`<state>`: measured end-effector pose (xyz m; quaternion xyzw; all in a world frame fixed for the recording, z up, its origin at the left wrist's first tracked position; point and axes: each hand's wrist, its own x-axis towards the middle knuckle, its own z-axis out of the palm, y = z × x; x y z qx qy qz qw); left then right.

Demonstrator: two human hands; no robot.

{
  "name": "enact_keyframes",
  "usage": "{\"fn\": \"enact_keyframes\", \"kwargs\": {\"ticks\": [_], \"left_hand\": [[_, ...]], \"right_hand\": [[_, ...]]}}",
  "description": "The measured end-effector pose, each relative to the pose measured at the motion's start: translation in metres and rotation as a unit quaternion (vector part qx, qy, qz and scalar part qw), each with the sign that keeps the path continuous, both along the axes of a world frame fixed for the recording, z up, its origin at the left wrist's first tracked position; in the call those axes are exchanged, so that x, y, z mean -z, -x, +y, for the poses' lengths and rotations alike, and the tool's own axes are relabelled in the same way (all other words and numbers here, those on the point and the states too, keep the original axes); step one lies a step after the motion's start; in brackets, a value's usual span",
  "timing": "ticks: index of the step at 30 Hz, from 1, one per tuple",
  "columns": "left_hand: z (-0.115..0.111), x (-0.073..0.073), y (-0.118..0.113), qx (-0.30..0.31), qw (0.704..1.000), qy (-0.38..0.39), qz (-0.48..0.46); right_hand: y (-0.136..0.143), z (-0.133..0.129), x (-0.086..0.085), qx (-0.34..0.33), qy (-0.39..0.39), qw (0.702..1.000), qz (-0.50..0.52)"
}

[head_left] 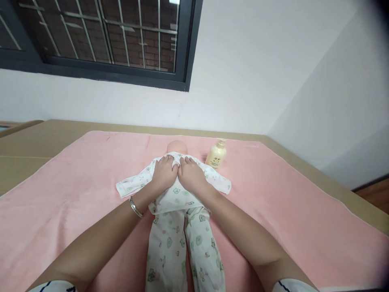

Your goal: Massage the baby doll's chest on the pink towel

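A baby doll (pixel 176 196) lies stretched out on a pink blanket (pixel 100 166), dressed in a white top and trousers printed with small green and brown animals. Its head (pixel 177 146) shows only as a smooth rounded shape at the far end, and no face is visible. My left hand (pixel 165 172) rests flat on the left side of the upper body. On the right side lies my right hand (pixel 191 174), also flat, its thumb near the left thumb. Both hands are open, fingers extended over the cloth, holding nothing. The sleeves spread out to either side.
A cream-coloured pump bottle (pixel 216 154) stands on the blanket to the right of the doll's head. Beneath the blanket is a wooden surface (pixel 69 126), bordered by a white wall (pixel 237 73). A dark-framed window (pixel 121 73) with bars is at upper left.
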<state>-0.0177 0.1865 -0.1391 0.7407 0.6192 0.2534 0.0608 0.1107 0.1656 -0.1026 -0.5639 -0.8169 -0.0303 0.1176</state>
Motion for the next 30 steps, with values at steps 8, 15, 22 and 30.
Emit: {"fn": "enact_keyframes", "kwargs": {"ticks": [8,15,22,30], "left_hand": [[0.000,0.000,0.000,-0.003,1.000,-0.005,-0.005],[-0.011,-0.003,-0.003,-0.019,1.000,-0.015,0.001],[-0.026,-0.002,-0.017,-0.028,0.998,-0.044,0.028],[-0.006,-0.004,0.001,0.008,0.999,-0.030,-0.016]], "right_hand": [[0.000,-0.002,0.000,0.006,-0.007,1.000,0.007],[-0.005,0.007,0.003,-0.017,0.007,0.999,0.044],[-0.018,0.026,0.000,-0.015,0.086,0.992,0.091],[-0.001,-0.014,-0.012,0.001,0.073,0.997,0.012]]}}
